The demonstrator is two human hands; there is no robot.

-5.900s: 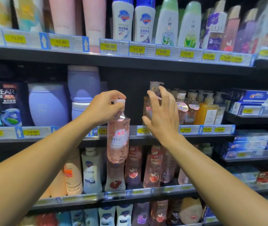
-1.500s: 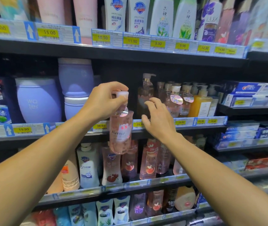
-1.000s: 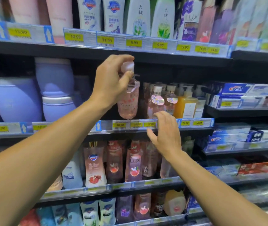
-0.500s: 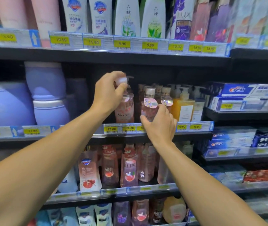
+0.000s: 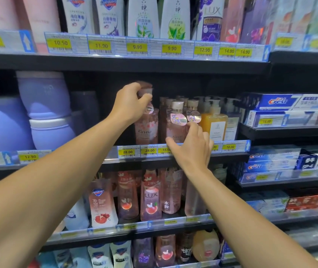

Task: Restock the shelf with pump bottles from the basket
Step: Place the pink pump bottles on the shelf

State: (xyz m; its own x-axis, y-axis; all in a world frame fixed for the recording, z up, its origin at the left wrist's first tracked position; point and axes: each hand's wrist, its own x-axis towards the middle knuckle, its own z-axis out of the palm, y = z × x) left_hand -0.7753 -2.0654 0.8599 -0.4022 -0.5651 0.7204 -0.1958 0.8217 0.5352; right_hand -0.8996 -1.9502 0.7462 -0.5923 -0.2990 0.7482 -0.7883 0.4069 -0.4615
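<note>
1. Left hand point(image 5: 130, 102) has its fingers curled over the pump head of the pink Kustie pump bottle point(image 5: 147, 127). A top grip leaves the body clear, so it can drop into the slot without knuckles hitting the neighbours.
2. That bottle stands upright at the front edge of the middle shelf point(image 5: 173, 161), directly below the left hand. Base looks seated or nearly so; the price rail hides it, so I can't confirm.
3. Right hand point(image 5: 192, 149) is open with fingers spread, fingertips against the lower body of the next pink bottle point(image 5: 175, 125), just right of the Kustie one. My read: it's bracing or nudging the row to keep the gap open.
4. Basket isn't in view; can't tell how many bottles are left.
5. Readable text:
   - "Kustie" script on the held bottle.
   - Price tags point(image 5: 138, 151) under the left hand read 28.00, 28.00; one is partly covered by the right hand ("18.0…"), then 10.00 further right.
   - Upper rail, above both hands: 10.50, 11.90, 9.90, 9.90, 12.90, 14.90, 14.90.
   - LUX bottle point(image 5: 210, 18) above the right hand; LUX and Safeguard on the shelf below the hands.
   - Crest boxes point(image 5: 281, 102) right of the right hand, tagged 15.00.
   - 12.90 tag left of the left arm.
6. Risk: tall, narrow bottles packed tight, so a sideways bump could topple the row.
</note>
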